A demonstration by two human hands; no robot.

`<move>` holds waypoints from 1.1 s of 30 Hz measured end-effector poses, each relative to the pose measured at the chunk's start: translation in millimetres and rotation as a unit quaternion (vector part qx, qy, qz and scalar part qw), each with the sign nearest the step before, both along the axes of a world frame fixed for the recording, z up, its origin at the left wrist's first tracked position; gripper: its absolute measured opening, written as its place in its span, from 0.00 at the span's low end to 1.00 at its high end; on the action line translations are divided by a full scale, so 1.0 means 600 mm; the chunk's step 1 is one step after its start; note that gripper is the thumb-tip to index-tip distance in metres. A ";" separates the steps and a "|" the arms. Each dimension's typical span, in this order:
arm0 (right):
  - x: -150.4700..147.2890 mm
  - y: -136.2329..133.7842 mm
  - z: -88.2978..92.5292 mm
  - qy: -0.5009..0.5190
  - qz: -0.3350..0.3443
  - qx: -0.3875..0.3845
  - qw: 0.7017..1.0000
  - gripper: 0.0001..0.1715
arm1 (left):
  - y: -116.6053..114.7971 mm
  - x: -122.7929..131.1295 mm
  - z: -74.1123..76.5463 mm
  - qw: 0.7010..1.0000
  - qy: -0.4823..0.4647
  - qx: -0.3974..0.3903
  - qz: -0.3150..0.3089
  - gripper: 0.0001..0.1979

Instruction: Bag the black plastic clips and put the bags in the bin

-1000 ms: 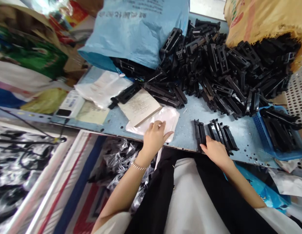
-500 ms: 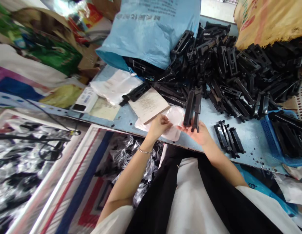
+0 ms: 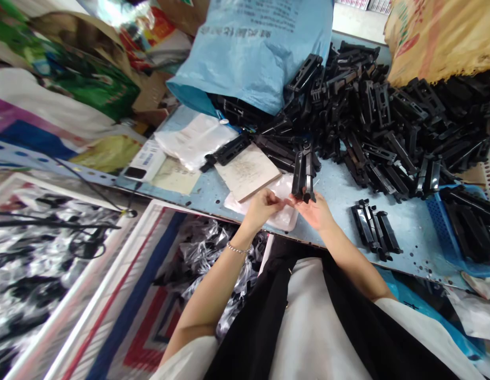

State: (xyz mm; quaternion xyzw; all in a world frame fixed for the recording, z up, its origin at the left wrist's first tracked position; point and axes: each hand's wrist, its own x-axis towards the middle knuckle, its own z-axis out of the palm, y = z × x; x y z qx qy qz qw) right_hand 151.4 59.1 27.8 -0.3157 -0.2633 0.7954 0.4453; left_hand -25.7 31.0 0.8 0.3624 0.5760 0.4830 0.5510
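Observation:
My right hand (image 3: 314, 211) is closed around the lower ends of two long black plastic parts (image 3: 303, 174), which point away from me side by side. My left hand (image 3: 264, 207), with a bracelet at the wrist, is pinched over thin clear plastic bags (image 3: 285, 217) near the table's front edge. Its fingertips almost meet those of the right hand at a bag's edge; the exact grip is too small to see clearly. Just beyond the left hand, a pale square board (image 3: 248, 171) lies partly on the bags.
A big heap of black parts (image 3: 371, 116) spreads across the back, beside a blue sack (image 3: 252, 53) and a yellow sack (image 3: 446, 42). Several parts (image 3: 375, 229) lie in a row at right, near a blue basket (image 3: 446, 232). Below left stands a crate of bagged parts (image 3: 205, 248).
The right hand has brought the two black parts slightly left, towards the left hand. The fingertips of both hands are now closer together over the bags. The view has shifted slightly.

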 end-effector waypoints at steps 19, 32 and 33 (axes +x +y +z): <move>0.101 -0.103 -0.026 -0.005 0.285 -0.196 0.938 0.19 | -0.026 -0.042 0.032 0.881 0.404 0.211 -0.127 0.28; 0.047 -0.101 -0.004 -0.308 0.191 0.111 0.925 0.12 | -0.148 0.047 0.065 0.815 0.394 0.360 -0.224 0.27; 0.060 -0.106 0.011 -0.326 0.225 0.149 0.906 0.16 | -0.161 0.033 0.072 0.817 0.409 0.347 -0.214 0.24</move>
